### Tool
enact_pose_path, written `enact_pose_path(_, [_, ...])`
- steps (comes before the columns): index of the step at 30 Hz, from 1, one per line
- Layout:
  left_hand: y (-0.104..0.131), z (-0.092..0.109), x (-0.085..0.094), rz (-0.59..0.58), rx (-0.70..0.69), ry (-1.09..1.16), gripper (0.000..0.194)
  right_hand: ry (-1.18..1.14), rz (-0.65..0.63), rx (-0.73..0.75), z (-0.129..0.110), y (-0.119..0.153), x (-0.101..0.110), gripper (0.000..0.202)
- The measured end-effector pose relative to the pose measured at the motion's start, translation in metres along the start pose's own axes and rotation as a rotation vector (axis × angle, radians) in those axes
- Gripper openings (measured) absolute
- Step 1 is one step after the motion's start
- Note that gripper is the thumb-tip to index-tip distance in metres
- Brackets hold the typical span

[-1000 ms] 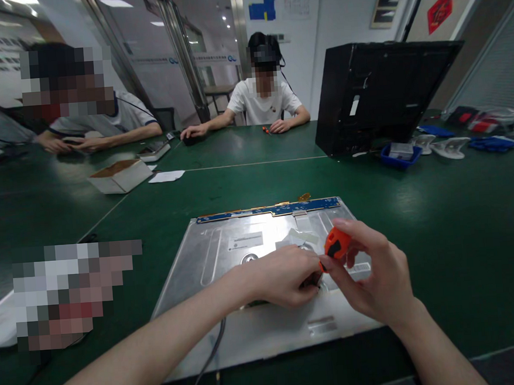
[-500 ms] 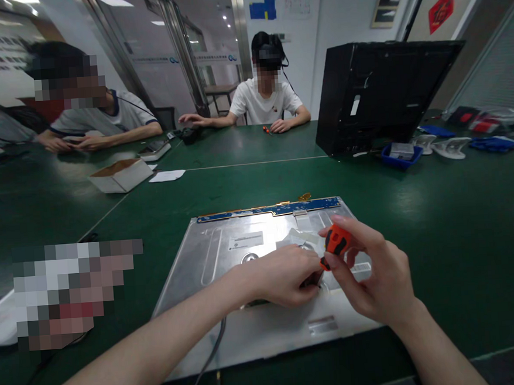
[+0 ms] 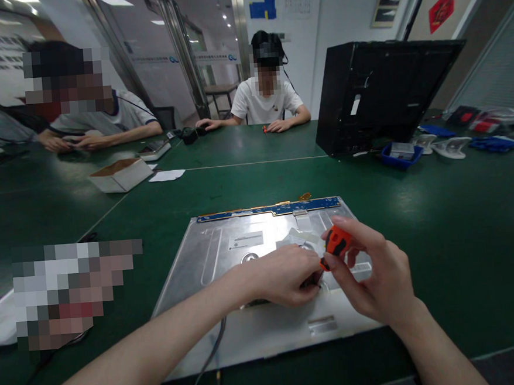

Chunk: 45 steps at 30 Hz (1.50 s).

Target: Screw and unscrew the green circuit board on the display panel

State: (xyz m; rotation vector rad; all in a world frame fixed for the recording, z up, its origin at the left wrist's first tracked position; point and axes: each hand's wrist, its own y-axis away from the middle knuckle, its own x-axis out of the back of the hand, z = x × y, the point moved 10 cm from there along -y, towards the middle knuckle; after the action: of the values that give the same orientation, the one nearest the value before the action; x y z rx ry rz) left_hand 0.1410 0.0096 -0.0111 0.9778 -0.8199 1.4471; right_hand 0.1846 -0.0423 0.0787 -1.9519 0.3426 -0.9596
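Fingers [image 3: 362, 230] gripping orange handle [image 3: 340, 238], panel [image 3: 284, 331] beneath

Green table [image 3: 453, 231] bears: metal panel [image 3: 267, 332] | open box [image 3: 119, 181] | blue tray [image 3: 398, 162]

Bright glare on metal panel [image 3: 273, 329]
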Motion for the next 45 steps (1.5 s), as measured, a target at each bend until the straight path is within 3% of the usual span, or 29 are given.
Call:
enact_pose_path(12, [0.001,0.001,0.002,0.01,-0.015,0.022,0.011,-0.008,0.013,0.017,-0.001,0.001,0.001,0.053])
enact_pose_path(19, [0.002,0.004,0.007,0.053,-0.029,0.023,0.014,-0.066,0.121,0.017,0.004,0.012,0.011,0.062])
enact_pose_path(24, [0.003,0.002,0.006,0.018,0.005,0.061,0.01,-0.085,0.186,0.013,0.005,0.016,0.017,0.064])
enact_pose_path(29, [0.009,-0.004,0.012,-0.024,0.083,0.146,0.018,-0.1,0.442,-0.041,0.008,0.016,0.044,0.057])
enact_pose_path(33, [0.017,-0.009,0.039,0.081,0.145,0.177,0.02,-0.089,0.666,-0.101,0.014,0.019,0.07,0.051])
enact_pose_path(36, [0.035,-0.018,0.069,0.233,0.241,0.143,0.025,0.002,0.562,-0.116,0.016,0.01,0.072,0.058])
enact_pose_path(40, [0.089,-0.041,0.088,0.366,0.487,0.034,0.034,0.274,0.222,-0.312,0.04,0.008,0.056,0.06])
enact_pose_path(43, [0.151,-0.057,0.072,0.414,0.661,-0.029,0.04,0.326,-0.15,-0.348,0.058,0.026,0.022,0.026])
enact_pose_path(45, [0.195,-0.067,0.046,0.424,0.77,-0.04,0.04,0.408,-0.227,-0.35,0.066,0.044,0.014,0.013])
